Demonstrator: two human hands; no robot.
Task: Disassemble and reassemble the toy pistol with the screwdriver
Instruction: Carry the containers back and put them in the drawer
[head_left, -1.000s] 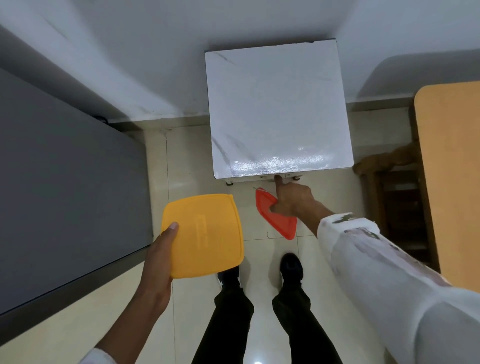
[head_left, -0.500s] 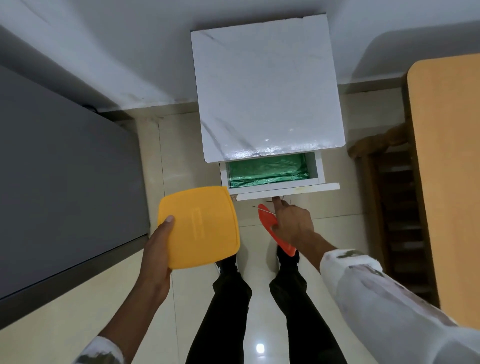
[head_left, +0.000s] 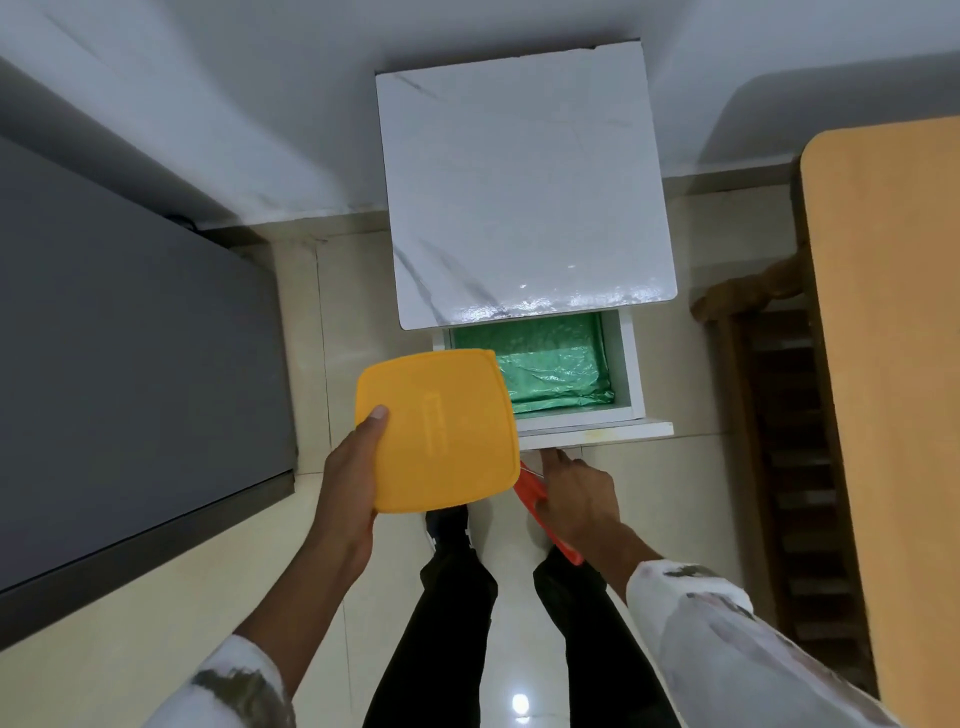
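Yellow box (head_left: 439, 431) now over the opened drawer (head_left: 622, 364), your left hand (head_left: 348, 488) gripping; right hand (head_left: 576, 499) holds red lid (head_left: 530, 491); probably stowing.

Two hands (head_left: 349, 486) (head_left: 577, 500), one yellow container (head_left: 441, 431), one red piece (head_left: 531, 489), one open drawer (head_left: 623, 364)

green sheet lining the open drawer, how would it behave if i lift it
The green sheet looks wrinkled and glossy, so probably thin, floppy and light. Likely slippery, crumpling rather than holding shape.
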